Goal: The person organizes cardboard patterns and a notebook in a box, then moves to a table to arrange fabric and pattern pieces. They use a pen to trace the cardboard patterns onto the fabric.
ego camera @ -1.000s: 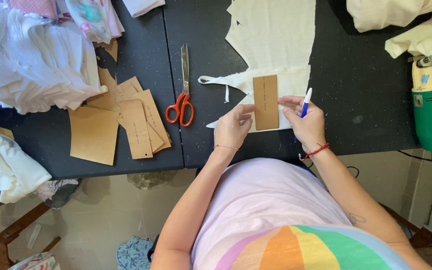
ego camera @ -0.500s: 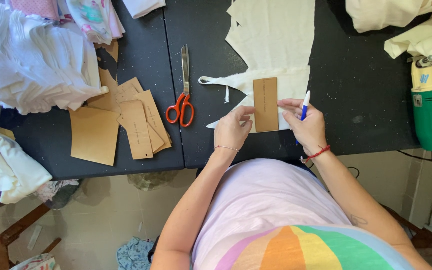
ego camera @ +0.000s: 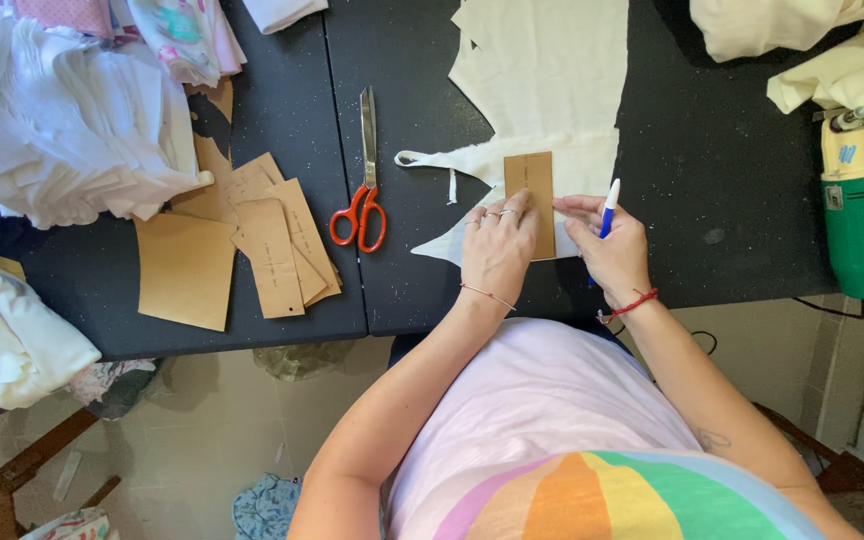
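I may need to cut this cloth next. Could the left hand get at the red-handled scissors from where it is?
Probably yes. The left hand rests on the cardboard template, holding nothing, and the scissors lie just to its left on the black table, with only bare tabletop and a thin strip of cloth between.

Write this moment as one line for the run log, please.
left hand: pressing cardboard template flat on cream fabric | right hand: holding blue pen at template edge | scissors: idle, left of fabric

A: Which items do you see left of centre on the black table (ego camera: 742, 150)?

B: You see red-handled steel scissors (ego camera: 364, 190), loose brown cardboard templates (ego camera: 252, 240) and stacked white fabric (ego camera: 62, 120). A green electric cutter (ego camera: 857, 220) lies right.
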